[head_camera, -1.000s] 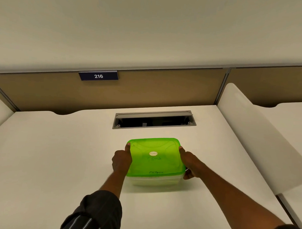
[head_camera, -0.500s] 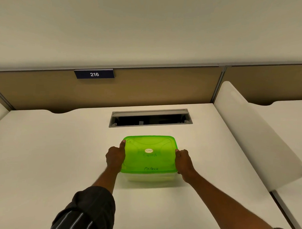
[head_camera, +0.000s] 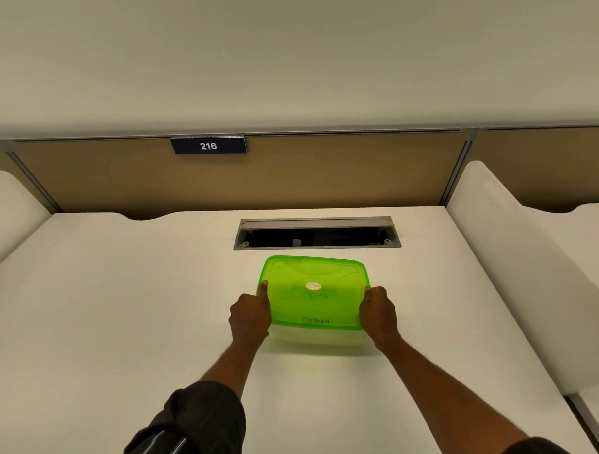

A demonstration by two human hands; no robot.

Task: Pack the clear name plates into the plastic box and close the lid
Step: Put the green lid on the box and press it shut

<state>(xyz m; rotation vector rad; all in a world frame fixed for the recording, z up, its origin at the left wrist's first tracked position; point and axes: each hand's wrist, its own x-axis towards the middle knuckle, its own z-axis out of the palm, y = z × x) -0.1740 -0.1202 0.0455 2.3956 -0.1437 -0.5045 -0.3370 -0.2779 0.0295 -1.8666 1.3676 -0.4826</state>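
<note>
Head-height view, forward and down onto desk (head_camera: 119, 305)

Office cubicle: numbered sign (head_camera: 208, 146), tan partition (head_camera: 327, 173), desk (head_camera: 119, 305) with cable hatch (head_camera: 316, 232).

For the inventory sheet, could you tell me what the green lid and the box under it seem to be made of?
Green lid: translucent plastic, apparently, with moulded ridges and a slight sheen. Box: likely clear, faintly frosted plastic; the desk shows through it.

Both arms stretched forward
Left hand (head_camera: 250, 318) and right hand (head_camera: 378, 314) face each other, fingers curled, left thumb extended upward.
</note>
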